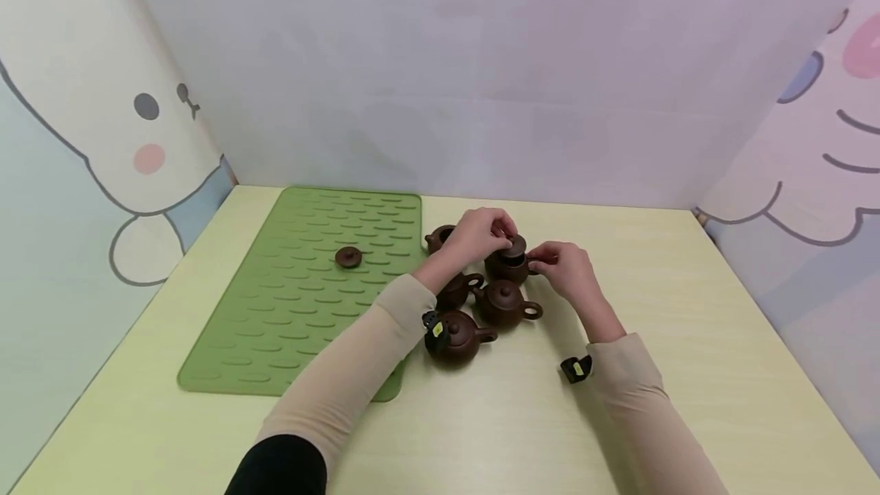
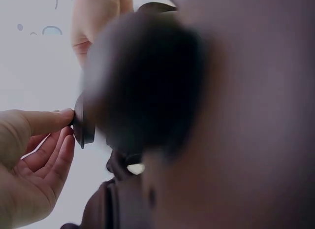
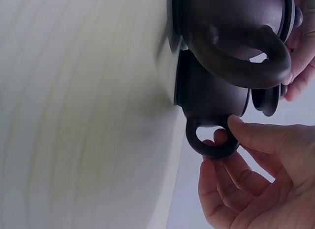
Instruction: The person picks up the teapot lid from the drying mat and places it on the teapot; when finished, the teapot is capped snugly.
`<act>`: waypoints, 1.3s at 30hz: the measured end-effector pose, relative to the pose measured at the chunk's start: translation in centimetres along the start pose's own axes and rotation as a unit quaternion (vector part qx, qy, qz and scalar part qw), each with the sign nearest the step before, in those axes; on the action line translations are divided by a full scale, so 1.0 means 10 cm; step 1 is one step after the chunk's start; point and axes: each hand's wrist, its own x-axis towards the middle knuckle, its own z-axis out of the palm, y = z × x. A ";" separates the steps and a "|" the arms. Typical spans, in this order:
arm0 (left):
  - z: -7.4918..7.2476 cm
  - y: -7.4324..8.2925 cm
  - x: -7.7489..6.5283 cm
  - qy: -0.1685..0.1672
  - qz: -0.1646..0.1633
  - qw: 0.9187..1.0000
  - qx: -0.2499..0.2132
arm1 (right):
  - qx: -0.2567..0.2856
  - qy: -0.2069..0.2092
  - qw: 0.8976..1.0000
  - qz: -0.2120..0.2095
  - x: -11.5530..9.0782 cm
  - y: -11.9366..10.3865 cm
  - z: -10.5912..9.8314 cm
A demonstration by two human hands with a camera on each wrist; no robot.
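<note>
My left hand (image 1: 476, 237) pinches a small dark brown teapot lid (image 1: 512, 247) by its knob. The lid (image 2: 84, 123) is tilted on edge beside the fingers in the left wrist view. Just under it stands a matching brown teapot (image 1: 505, 269) at the back of a cluster. My right hand (image 1: 567, 269) pinches that pot's loop handle (image 3: 214, 152) between thumb and fingers. From the right wrist view, the lid sits off the pot's mouth, with a gap showing. A large blurred dark shape hides much of the left wrist view.
Nearer on the table are lidded teapots, one (image 1: 503, 304) with its handle to the right and another (image 1: 454, 338) in front. My left arm partly covers two more teapots (image 1: 454, 295). A green mat (image 1: 275, 312) on the left bears a loose lid (image 1: 348, 257).
</note>
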 end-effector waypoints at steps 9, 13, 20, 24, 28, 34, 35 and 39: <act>0.05 0.01 0.01 -0.027 -0.004 0.999 0.018 | -0.004 -0.001 1.000 0.000 -0.01 0.00 -0.01; 0.07 0.00 0.01 -0.035 -0.011 0.999 0.028 | -0.005 0.002 1.000 0.001 -0.01 0.00 0.00; 0.09 0.01 0.02 -0.047 -0.019 0.998 0.041 | -0.005 0.008 1.000 -0.007 -0.01 0.02 0.01; 0.10 0.01 0.02 -0.053 -0.014 0.997 0.049 | -0.007 0.005 1.000 -0.005 -0.02 0.03 0.00; 0.06 0.01 -0.01 -0.059 -0.005 0.997 0.042 | -0.007 -0.001 1.000 -0.011 -0.01 0.04 -0.01; -0.04 -0.01 -0.05 -0.055 0.008 0.998 0.021 | 0.006 -0.008 1.000 -0.004 0.00 0.03 -0.05; -0.06 -0.02 -0.05 -0.051 0.009 0.998 0.022 | 0.008 -0.006 1.000 -0.003 0.00 0.02 -0.06; -0.16 -0.06 -0.08 -0.039 0.008 0.999 0.021 | 0.013 0.005 1.000 0.002 0.03 -0.01 -0.07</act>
